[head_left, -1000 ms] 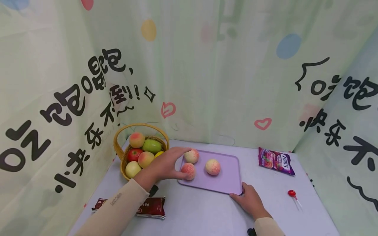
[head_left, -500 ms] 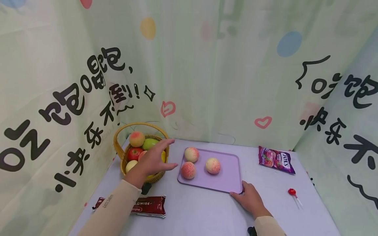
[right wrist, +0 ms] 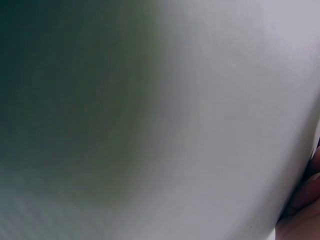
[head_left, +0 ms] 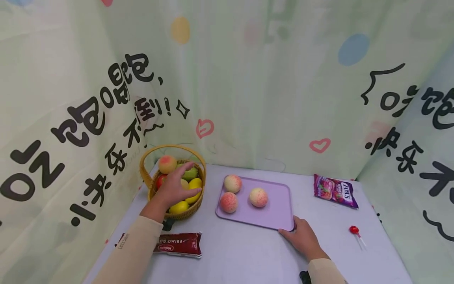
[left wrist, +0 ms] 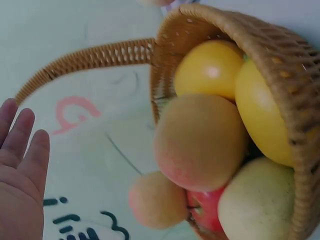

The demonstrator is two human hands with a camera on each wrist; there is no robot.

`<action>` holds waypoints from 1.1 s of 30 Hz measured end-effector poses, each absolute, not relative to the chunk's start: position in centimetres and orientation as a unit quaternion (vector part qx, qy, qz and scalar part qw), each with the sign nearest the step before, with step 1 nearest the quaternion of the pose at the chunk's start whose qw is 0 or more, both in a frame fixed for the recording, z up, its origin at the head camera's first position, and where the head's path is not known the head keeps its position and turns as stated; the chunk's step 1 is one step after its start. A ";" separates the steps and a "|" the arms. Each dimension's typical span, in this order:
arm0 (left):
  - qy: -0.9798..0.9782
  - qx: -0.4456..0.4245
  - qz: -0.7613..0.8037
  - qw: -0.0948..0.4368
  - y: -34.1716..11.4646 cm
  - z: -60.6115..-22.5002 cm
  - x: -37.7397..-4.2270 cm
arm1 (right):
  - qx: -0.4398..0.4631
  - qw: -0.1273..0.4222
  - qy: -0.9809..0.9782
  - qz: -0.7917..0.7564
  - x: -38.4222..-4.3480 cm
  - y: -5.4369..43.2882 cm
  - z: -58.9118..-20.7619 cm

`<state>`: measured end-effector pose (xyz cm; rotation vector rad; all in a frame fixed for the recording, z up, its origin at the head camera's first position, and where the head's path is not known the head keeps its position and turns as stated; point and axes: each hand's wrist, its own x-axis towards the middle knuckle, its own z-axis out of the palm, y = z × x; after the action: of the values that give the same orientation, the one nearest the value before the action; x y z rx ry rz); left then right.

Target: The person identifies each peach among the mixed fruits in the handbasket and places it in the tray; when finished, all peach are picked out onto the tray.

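My left hand point(head_left: 172, 191) is over the wicker basket point(head_left: 173, 146), fingers and thumb spread with nothing between them. Inside the basket are a peach point(head_left: 167, 164), a red apple point(head_left: 160, 181), a green fruit point(head_left: 192, 174) and yellow fruits point(head_left: 179, 207), partly covered by the hand. The left wrist view has this hand point(left wrist: 22, 185) beside another peach point(left wrist: 200, 142) and a pale round fruit point(left wrist: 257, 200). On the purple tray point(head_left: 273, 211) lie three speckled peaches: one point(head_left: 233, 184) far left, one point(head_left: 229, 202) near left, one point(head_left: 258, 197) mid-tray. My right hand point(head_left: 303, 238) grips the tray's near right corner.
A dark red snack packet point(head_left: 179, 244) lies at the front left, partly behind the left sleeve. A purple candy bag point(head_left: 335, 191) is at the back right, with a red lollipop point(head_left: 354, 230) nearer. Printed curtains point(head_left: 262, 98) stand around the white table.
My left hand has left the peaches on the tray and moved left to above the basket, fingers still spread. My right hand stays at the tray corner.
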<state>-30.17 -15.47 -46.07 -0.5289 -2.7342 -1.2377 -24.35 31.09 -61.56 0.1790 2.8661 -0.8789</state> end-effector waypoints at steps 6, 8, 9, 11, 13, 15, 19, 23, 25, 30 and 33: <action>-0.902 -0.138 -0.407 0.036 -16.7 -46.9 -30.9 | 0.052 0.062 0.952 -0.295 -24.3 31.1 -61.2; -0.904 -0.128 -0.406 0.031 -17.1 -47.3 -31.1 | 0.052 0.062 0.952 -0.296 -24.3 31.1 -61.2; -0.905 -0.124 -0.405 0.030 -17.3 -47.5 -31.3 | 0.053 0.062 0.951 -0.297 -24.3 31.1 -61.1; -0.907 -0.114 -0.404 0.025 -17.7 -47.9 -31.6 | 0.054 0.064 0.951 -0.298 -24.3 31.1 -61.1; -0.909 -0.106 -0.404 0.020 -18.0 -48.3 -31.9 | 0.054 0.066 0.951 -0.298 -24.3 31.1 -61.2; -0.910 -0.102 -0.401 0.015 -18.3 -48.7 -32.1 | 0.053 0.067 0.951 -0.298 -24.3 31.1 -61.3; -0.918 -0.093 -0.385 -0.005 -18.7 -49.6 -32.6 | 0.052 0.067 0.951 -0.297 -24.3 31.0 -61.3; -0.928 -0.080 -0.363 -0.030 -19.0 -50.3 -33.3 | 0.053 0.066 0.951 -0.297 -24.2 30.9 -61.2; -0.931 -0.072 -0.357 -0.041 -19.0 -50.6 -33.6 | 0.053 0.067 0.951 -0.298 -24.2 30.9 -61.1; -0.941 -0.068 -0.327 -0.061 -19.2 -51.0 -34.3 | 0.055 0.067 0.950 -0.301 -24.1 30.8 -60.9; -0.946 -0.071 -0.309 -0.067 -19.2 -51.0 -34.6 | 0.056 0.065 0.950 -0.301 -24.1 30.8 -61.1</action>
<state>-34.58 -19.22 -51.05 -0.2324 -3.1065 -1.0160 -24.09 30.85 -61.08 0.1681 2.8668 -0.9096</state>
